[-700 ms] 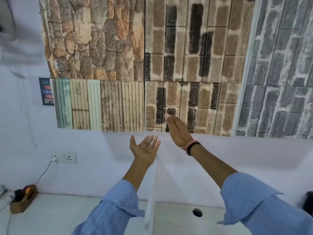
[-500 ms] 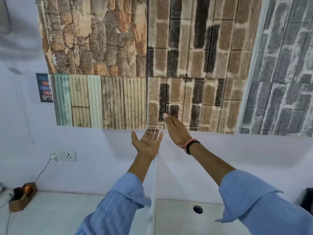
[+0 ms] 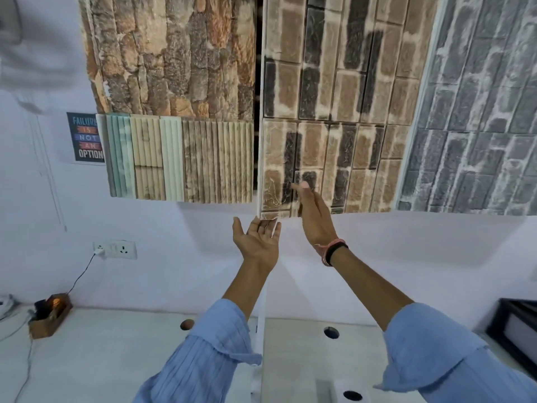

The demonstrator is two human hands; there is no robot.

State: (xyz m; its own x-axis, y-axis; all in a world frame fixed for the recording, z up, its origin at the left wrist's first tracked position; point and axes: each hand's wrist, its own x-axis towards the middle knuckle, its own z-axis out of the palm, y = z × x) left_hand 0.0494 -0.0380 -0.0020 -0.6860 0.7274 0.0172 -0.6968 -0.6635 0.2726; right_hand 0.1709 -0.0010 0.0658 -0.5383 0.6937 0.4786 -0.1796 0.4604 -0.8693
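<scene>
Because the left hand (image 3: 257, 241) and right hand (image 3: 315, 221) lie open, gripping nothing, the panel (image 3: 348, 112) may peel loose at its seven-o'clock corner.

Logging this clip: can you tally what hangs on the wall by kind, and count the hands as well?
Brown brick-look panel: 1
Grey brick-look panel: 1
Stone-look panel: 1
Fluted sample board: 1
Poster: 1
Wall socket: 1
Hands: 2 (left hand, right hand)
Total: 8
</scene>
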